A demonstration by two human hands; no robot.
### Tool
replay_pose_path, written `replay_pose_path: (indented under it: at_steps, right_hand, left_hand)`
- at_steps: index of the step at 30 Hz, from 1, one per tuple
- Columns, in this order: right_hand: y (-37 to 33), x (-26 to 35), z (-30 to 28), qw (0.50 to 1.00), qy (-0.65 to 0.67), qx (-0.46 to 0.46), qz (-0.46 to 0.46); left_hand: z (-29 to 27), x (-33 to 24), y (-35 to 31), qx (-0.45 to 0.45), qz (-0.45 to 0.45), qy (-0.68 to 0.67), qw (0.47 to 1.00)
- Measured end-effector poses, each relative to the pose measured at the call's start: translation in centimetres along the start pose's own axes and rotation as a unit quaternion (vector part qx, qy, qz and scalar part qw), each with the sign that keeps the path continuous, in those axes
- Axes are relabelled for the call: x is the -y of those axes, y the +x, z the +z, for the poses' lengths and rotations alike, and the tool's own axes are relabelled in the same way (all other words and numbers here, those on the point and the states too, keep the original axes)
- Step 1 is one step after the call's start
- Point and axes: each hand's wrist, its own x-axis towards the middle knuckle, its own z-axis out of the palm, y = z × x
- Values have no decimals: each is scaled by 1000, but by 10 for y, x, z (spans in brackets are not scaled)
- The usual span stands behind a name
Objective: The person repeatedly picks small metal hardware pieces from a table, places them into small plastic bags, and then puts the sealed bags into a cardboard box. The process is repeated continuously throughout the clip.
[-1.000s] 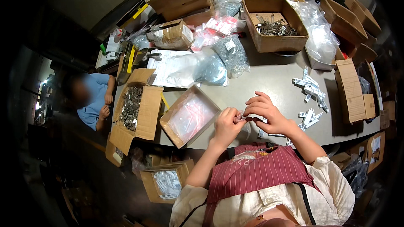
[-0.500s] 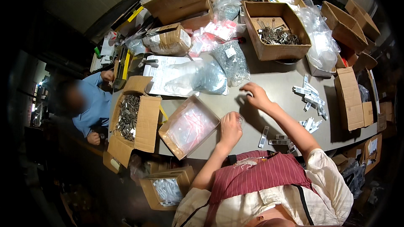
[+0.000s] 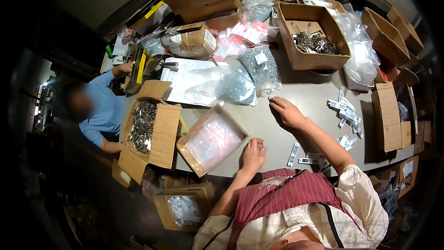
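My left hand (image 3: 252, 157) is closed round a small clear plastic bag (image 3: 262, 148) at the table's near edge, just right of a shallow open carton (image 3: 183, 149) of clear bags with red marks. Farther forward, my right hand (image 3: 289, 113) has its fingertips together on the tabletop, at the mouth of a clear bag of small metal hardware (image 3: 262, 67). Whatever those fingertips pinch is too small to make out. Several grey-and-white strip-shaped parts (image 3: 293, 154) lie beside my right forearm.
A person in a blue shirt (image 3: 102, 111) is at the left, by a carton of dark metal parts (image 3: 142, 127). At the back stands a box of metal clips (image 3: 315, 60). More strip-shaped parts (image 3: 344, 111) lie at the right, near an open carton (image 3: 387, 115).
My right hand has come down to the tabletop at the hardware bag's mouth, its fingers drawn together. My left hand keeps the small bag. The person at the left has shifted their arms.
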Motion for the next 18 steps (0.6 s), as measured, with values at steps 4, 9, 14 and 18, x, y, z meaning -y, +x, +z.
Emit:
replay_pose_path:
  at_steps: [4, 9, 14, 18]
  right_hand:
    - [-31, 16, -19, 1000, 4, -13, 3]
    - [-55, 22, -25, 973, 141, -65, 169]
    - [-56, 15, -23, 947, 156, -109, 259]
    - [-47, 12, -17, 968, 86, -66, 228]
  left_hand:
    - [16, 18, -3, -11, 63, 33, 997]
    - [24, 10, -3, 42, 43, 12, 998]
    - [17, -7, -7, 63, 23, -19, 998]
    - [18, -3, -13, 47, 44, -20, 998]
